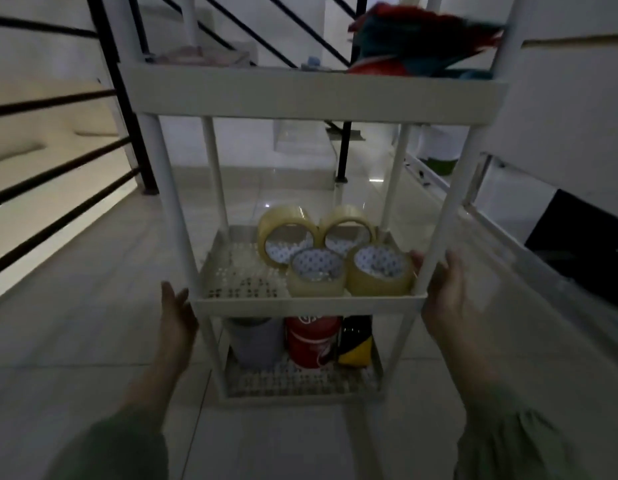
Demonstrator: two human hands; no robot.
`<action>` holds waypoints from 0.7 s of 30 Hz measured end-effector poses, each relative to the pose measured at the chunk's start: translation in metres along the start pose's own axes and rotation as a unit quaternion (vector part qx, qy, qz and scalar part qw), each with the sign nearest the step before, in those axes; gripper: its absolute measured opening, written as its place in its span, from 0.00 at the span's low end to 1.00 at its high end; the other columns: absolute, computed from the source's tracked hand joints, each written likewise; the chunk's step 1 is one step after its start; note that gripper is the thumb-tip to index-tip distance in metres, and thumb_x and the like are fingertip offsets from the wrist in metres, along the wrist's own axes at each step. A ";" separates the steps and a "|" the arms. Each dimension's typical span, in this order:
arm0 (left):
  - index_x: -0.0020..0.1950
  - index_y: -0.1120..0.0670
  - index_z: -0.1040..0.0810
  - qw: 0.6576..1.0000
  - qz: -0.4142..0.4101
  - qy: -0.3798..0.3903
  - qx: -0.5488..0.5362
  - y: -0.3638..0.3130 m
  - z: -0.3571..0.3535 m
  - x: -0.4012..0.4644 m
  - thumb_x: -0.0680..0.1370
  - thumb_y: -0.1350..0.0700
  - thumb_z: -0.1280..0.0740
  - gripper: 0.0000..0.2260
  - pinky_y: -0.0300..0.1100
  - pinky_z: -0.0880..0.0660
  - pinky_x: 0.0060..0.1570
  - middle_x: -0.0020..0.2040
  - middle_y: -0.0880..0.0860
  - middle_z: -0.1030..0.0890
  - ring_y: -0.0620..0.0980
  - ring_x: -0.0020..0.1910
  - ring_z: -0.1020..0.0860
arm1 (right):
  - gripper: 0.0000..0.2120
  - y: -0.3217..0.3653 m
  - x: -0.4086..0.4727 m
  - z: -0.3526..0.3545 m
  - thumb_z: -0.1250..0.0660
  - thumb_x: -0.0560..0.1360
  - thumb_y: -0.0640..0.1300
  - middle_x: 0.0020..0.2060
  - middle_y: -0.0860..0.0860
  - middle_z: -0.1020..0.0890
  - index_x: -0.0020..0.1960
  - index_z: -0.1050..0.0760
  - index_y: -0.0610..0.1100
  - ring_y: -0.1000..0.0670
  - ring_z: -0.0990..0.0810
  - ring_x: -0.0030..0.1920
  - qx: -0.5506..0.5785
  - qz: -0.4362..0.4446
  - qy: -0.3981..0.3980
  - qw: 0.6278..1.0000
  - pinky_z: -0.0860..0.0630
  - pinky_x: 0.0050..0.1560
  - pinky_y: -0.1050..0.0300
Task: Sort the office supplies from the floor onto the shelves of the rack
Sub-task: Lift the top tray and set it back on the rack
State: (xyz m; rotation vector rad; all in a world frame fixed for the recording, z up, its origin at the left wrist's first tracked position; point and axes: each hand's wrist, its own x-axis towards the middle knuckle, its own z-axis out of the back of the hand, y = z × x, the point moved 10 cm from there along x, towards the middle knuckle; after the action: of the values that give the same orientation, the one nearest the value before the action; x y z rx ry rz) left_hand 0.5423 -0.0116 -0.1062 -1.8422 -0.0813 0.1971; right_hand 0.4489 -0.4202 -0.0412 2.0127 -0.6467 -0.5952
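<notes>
Nearest the camera, at the rack's middle shelf (307, 301), the left hand (177, 317) is being pressed flat against the left front corner, fingers together and extended, while the right hand (442, 289) is being laid against the right front post (449, 209), fingers loosely together; whether they are curling behind the post cannot be told. On that shelf, four rolls of clear tape (335, 252) are being kept toward its right side. Below it, a grey container (253, 339), a red can (312, 341) and a black-and-yellow item (356, 339) are being stored. Above, colourful blurred items (421, 39) are being held on the top shelf. Judging by the grip, the rack is being steadied or shifted; even pressure from both sides and a level frame are being called for, lest the upright rolls topple.
</notes>
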 end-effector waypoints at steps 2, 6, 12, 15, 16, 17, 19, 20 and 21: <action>0.40 0.53 0.19 0.999 -0.029 -0.023 -0.005 0.017 -0.005 -0.035 0.82 0.45 0.57 0.30 0.33 0.23 0.42 0.34 0.46 0.17 0.42 0.38 0.20 | 0.18 -0.021 -0.020 0.012 0.49 0.81 0.53 0.38 0.53 0.19 0.51 0.25 0.43 0.52 0.24 0.46 -0.014 -0.003 -0.011 1.000 0.28 0.49 0.59; 0.29 0.54 0.40 0.992 -0.057 -0.108 0.017 0.024 -0.003 -0.043 0.84 0.50 0.58 0.24 0.34 0.39 0.22 0.16 0.46 0.36 0.40 0.17 0.38 | 0.20 -0.050 -0.036 0.035 0.51 0.82 0.50 0.33 0.49 0.28 0.36 0.31 0.45 0.53 0.29 0.34 -0.120 0.024 -0.106 0.987 0.33 0.39 0.58; 0.31 0.54 0.41 0.985 -0.082 -0.152 0.030 0.025 0.003 -0.030 0.82 0.60 0.55 0.19 0.34 0.42 0.22 0.22 0.52 0.35 0.40 0.17 0.40 | 0.18 -0.069 -0.031 0.035 0.51 0.81 0.44 0.30 0.49 0.31 0.34 0.34 0.46 0.53 0.33 0.30 -0.102 0.025 -0.143 0.984 0.36 0.32 0.61; 0.32 0.55 0.39 0.982 -0.097 -0.158 0.037 0.034 0.006 -0.026 0.80 0.64 0.53 0.17 0.32 0.41 0.20 0.24 0.52 0.34 0.39 0.17 0.39 | 0.17 -0.075 -0.027 0.040 0.50 0.81 0.44 0.30 0.50 0.32 0.34 0.34 0.46 0.54 0.33 0.29 -0.106 0.025 -0.141 0.984 0.36 0.31 0.62; 0.32 0.55 0.39 0.982 -0.097 -0.161 0.021 0.036 0.007 -0.026 0.79 0.63 0.52 0.16 0.32 0.42 0.20 0.21 0.47 0.33 0.39 0.18 0.39 | 0.18 -0.075 -0.026 0.040 0.51 0.81 0.44 0.29 0.50 0.32 0.33 0.35 0.47 0.55 0.33 0.28 -0.107 0.039 -0.134 0.984 0.36 0.30 0.63; 0.31 0.54 0.39 0.983 -0.092 -0.160 0.000 0.038 0.007 -0.026 0.79 0.63 0.52 0.16 0.32 0.42 0.20 0.19 0.44 0.34 0.40 0.19 0.40 | 0.19 -0.074 -0.025 0.041 0.51 0.81 0.43 0.28 0.50 0.33 0.32 0.36 0.47 0.57 0.34 0.26 -0.105 0.049 -0.125 0.985 0.38 0.29 0.63; 0.31 0.54 0.39 0.984 -0.081 -0.158 -0.027 0.041 0.006 -0.025 0.79 0.62 0.52 0.16 0.33 0.43 0.21 0.17 0.43 0.35 0.41 0.20 0.40 | 0.21 -0.076 -0.020 0.040 0.51 0.81 0.43 0.23 0.52 0.34 0.30 0.38 0.46 0.59 0.37 0.21 -0.093 0.060 -0.102 0.989 0.40 0.28 0.63; 0.31 0.54 0.39 0.984 -0.086 -0.154 -0.030 0.040 0.005 -0.025 0.79 0.62 0.52 0.16 0.33 0.42 0.21 0.17 0.43 0.35 0.41 0.20 0.40 | 0.21 -0.079 -0.019 0.040 0.51 0.81 0.43 0.20 0.54 0.34 0.29 0.39 0.45 0.59 0.38 0.19 -0.088 0.062 -0.090 0.990 0.41 0.27 0.63; 0.31 0.55 0.39 0.984 -0.082 -0.157 -0.029 0.040 0.005 -0.027 0.78 0.63 0.52 0.16 0.33 0.42 0.22 0.17 0.43 0.35 0.40 0.19 0.39 | 0.21 -0.085 -0.018 0.041 0.51 0.81 0.43 0.17 0.55 0.35 0.29 0.40 0.45 0.59 0.39 0.18 -0.093 0.054 -0.076 0.991 0.42 0.26 0.63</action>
State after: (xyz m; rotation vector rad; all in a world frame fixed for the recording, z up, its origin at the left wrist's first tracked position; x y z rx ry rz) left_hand 0.5130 -0.0221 -0.1435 -1.8382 -0.4616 0.3704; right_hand 0.4271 -0.3962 -0.1314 1.7595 -0.7592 -0.7220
